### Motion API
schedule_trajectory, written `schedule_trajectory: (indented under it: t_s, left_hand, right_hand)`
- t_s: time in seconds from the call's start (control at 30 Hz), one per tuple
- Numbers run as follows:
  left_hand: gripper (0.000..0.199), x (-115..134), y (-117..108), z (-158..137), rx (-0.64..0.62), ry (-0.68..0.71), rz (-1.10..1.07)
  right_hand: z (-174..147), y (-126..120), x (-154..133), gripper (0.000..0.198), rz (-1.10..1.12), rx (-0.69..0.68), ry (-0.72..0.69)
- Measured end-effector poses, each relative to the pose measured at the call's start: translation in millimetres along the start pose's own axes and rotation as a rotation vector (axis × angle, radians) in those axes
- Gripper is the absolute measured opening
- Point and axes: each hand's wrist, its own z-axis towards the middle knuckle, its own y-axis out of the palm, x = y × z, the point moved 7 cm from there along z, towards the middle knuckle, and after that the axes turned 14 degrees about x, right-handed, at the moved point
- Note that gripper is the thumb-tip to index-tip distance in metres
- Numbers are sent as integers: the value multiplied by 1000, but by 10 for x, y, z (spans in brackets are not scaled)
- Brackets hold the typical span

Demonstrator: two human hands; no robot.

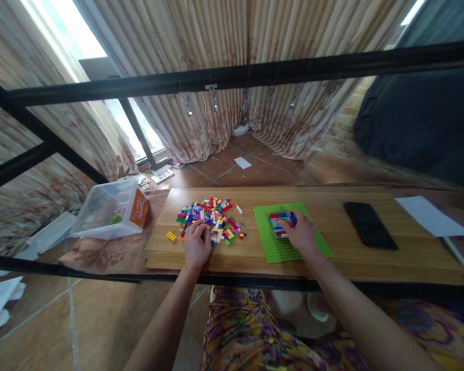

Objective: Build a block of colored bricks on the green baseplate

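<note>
A loose pile of small toy building bricks (216, 208) in many colours lies on the left part of the wooden board. My left hand (197, 241) rests at the near edge of this pile, fingers bent down among the bricks; what they pinch, if anything, is hidden. On a bright green studded baseplate (272, 251) sits a low block built of bricks (279, 222) in red, blue, grey and other colours. My right hand (302, 233) grips that block from its right side, thumb at the near side and fingers at the far side, covering part of it.
A clear plastic box (106, 208) with an orange label stands left of the board. A single yellow brick (171, 236) lies apart from the pile. To the right are a black phone (370, 225), white paper (433, 214) and a pen (457, 253). A dark metal bar (232, 77) crosses ahead.
</note>
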Motion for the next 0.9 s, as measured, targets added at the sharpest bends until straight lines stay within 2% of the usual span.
schedule_trajectory:
  t_s: [0.2,0.33,0.43,0.53,0.63,0.73,0.9]
  left_hand:
    - [17,31,-20,14,7,30,0]
    - [19,19,-8,16,-5,32,11]
    - [19,-3,2,22,0,38,10]
    - [19,-16,1,29,16,51,-5]
    - [19,-17,2,28,16,68,-4]
    - [19,-18,3,25,9,76,6]
    - [19,-16,1,24,10,79,3]
  right_hand:
    - [-43,-33,6,61,60,66,-49]
    - [-2,-221,116,64,175,173,-21]
    - [-67,-399,25,63,157,218,-154]
    - [-284,-443,-171,60,59,157,-326]
    - [-548,-357,-307,59,-69,53,-428]
    - [-703,-274,-344,62,-141,-6,-472]
    - [-697,-261,-323,65,-147,-19,-486]
